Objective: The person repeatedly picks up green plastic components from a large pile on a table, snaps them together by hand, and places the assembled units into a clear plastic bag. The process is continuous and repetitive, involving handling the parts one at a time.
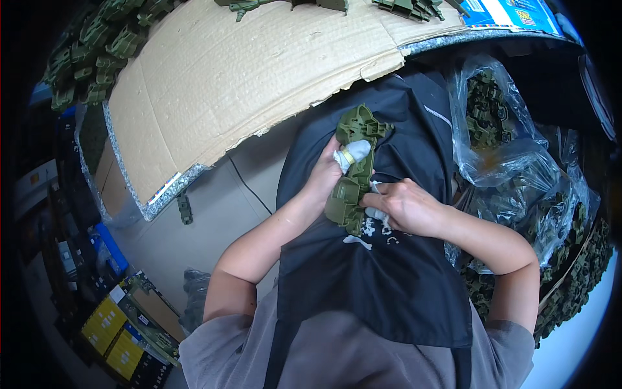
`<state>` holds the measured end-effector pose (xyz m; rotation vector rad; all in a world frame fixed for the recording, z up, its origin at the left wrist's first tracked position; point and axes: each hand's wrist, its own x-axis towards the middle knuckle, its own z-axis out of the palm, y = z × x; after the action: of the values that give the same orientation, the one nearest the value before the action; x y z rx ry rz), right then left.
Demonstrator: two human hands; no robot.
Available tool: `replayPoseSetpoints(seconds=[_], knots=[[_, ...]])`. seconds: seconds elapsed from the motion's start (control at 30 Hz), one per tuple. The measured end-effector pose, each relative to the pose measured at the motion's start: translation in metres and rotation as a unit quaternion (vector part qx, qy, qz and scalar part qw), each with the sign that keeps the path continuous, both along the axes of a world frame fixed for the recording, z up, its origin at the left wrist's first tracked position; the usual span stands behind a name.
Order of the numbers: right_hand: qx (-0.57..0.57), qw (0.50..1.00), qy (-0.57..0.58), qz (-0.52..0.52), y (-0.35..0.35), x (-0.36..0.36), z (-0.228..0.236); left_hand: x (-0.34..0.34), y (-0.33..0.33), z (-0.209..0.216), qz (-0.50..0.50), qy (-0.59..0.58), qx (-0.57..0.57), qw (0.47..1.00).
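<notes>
A cardboard-topped worktop (259, 71) spreads toward 11 o'clock, with a pile of green pieces (97, 55) at 10 and a bag of small parts (512, 175) near 3. At the centre, over the lap, the green plastic part (361, 170) is gripped by the left hand (324, 174); the right hand (409, 206) bends its fingers against the part's 4 o'clock edge, its pinch unclear. This piece seems unfinished; whether the piled ones are done cannot be told.

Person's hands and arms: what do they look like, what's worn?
Short grey sleeves, forearms bare. Left hand: whitish thumb cover with a yellowish band. Right hand: white finger coverings, partly hidden. No cables or markings seen on either arm.
</notes>
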<state>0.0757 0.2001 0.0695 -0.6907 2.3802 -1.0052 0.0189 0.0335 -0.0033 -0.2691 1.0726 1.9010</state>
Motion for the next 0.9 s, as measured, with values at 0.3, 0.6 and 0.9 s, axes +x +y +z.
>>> replayPoseSetpoints(seconds=[0.3,0.6,0.9], knots=[[-0.110,0.974,0.196,-0.019,0.028,-0.092,0.076,-0.011,-0.009,0.038,-0.081,0.159,0.059,0.982],[0.011,0.883,0.421,-0.208,-0.005,-0.223,0.036,-0.061,-0.073,0.109,0.232,0.285,0.012,0.930],[-0.249,0.919,0.162,-0.260,-0.054,-0.070,0.045,-0.058,-0.049,0.079,0.360,0.264,0.023,0.895]])
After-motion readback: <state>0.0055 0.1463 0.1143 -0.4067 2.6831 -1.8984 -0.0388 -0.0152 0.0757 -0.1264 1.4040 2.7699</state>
